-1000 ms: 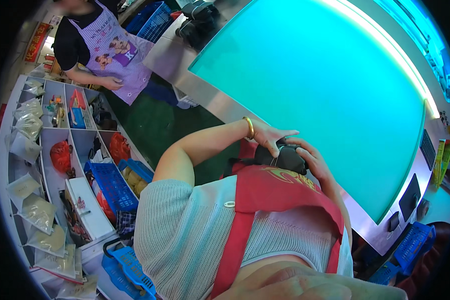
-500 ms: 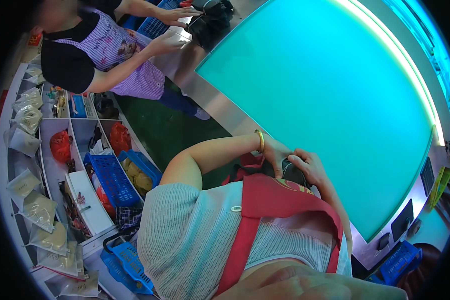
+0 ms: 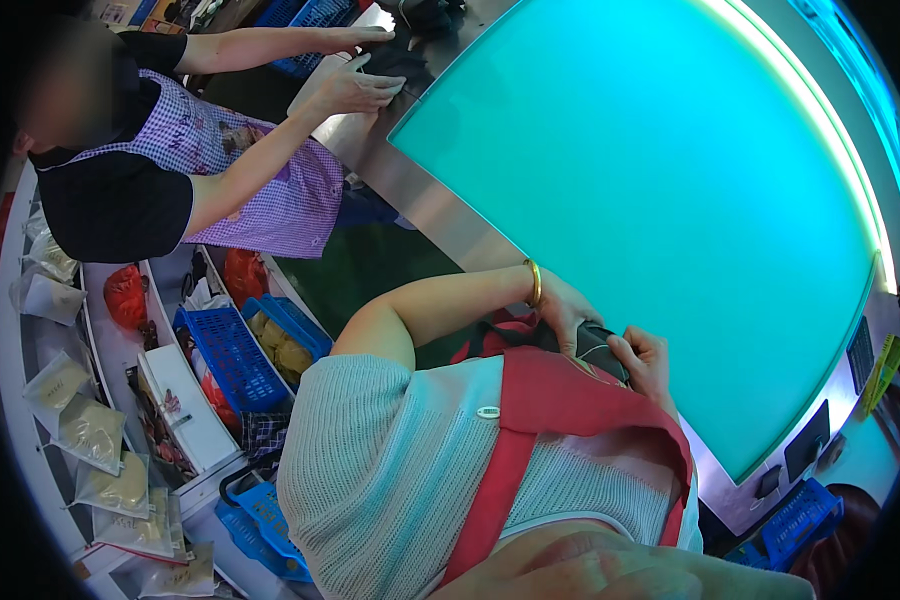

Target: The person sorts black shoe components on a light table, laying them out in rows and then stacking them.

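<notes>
Workshop, by the look of it, large turquoise-lit table [image 3: 650, 220], compartmented shelving [image 3: 12, 400], clear bags [image 3: 92, 430], blue baskets [image 3: 232, 360], aproned co-worker [image 3: 115, 210]

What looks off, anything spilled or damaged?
Nothing clearly spilled or damaged. Only the packets at far left look untidy: overlapping, at uneven angles. The dark bundle between left hand and right hand is partly hidden.

Both hands [image 3: 568, 312] [image 3: 647, 362] are curled near each other, the left elbow [image 3: 372, 330] bent outward.

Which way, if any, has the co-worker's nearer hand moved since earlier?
Yes: the nearer hand has moved rightward in view, closer to the glowing panel.
</notes>
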`<state>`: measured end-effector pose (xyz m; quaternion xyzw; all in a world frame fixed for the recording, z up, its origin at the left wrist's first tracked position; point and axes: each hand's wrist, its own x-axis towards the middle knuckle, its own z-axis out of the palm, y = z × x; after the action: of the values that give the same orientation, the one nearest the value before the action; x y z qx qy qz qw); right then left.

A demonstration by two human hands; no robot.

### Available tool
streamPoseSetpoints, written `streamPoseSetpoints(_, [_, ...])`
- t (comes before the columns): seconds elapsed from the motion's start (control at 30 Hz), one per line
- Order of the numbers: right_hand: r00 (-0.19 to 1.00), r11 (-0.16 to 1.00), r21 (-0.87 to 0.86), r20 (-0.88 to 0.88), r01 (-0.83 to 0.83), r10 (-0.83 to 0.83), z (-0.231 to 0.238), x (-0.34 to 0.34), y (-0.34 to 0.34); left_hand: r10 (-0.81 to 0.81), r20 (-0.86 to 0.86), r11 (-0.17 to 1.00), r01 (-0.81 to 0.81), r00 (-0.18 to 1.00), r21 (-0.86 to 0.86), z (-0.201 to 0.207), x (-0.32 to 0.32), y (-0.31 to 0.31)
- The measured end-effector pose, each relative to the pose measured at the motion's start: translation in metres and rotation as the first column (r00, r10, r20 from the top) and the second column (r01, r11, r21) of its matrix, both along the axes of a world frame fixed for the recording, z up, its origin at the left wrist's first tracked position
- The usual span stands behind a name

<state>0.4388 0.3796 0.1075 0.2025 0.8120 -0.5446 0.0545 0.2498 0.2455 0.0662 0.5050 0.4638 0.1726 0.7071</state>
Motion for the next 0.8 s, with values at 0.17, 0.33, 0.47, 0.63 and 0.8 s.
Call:
streamPoseSetpoints(0.17, [0.998, 0.99, -0.127, 0.001, -0.061, 0.062, 0.013, 0.008, 0.006, 0.013, 0.04, 0.999, -0.014, 0.999, 0.033, 0.012, 0.0, 0.002])
streamPoseSetpoints(0.33, [0.958, 0.977, -0.038, -0.208, -0.209, 0.197, 0.01, 0.017, 0.012, 0.037, -0.01, 0.998, -0.036, 0.999, 0.059, 0.015, 0.006, -0.002])
streamPoseSetpoints(0.47, [0.893, 0.946, 0.073, -0.316, -0.315, 0.322, 0.017, 0.023, 0.014, 0.078, 0.007, 0.994, -0.078, 0.997, 0.074, 0.006, 0.011, -0.009])
streamPoseSetpoints(0.63, [0.897, 0.957, 0.054, -0.339, -0.284, 0.285, 0.01, 0.037, 0.013, 0.125, -0.004, 0.977, -0.122, 0.992, 0.174, 0.006, 0.016, -0.016])
streamPoseSetpoints(0.8, [0.954, 0.989, 0.005, -0.262, -0.147, 0.143, 0.001, 0.038, 0.01, 0.154, -0.032, 0.975, -0.147, 0.988, 0.166, 0.001, 0.021, -0.013])
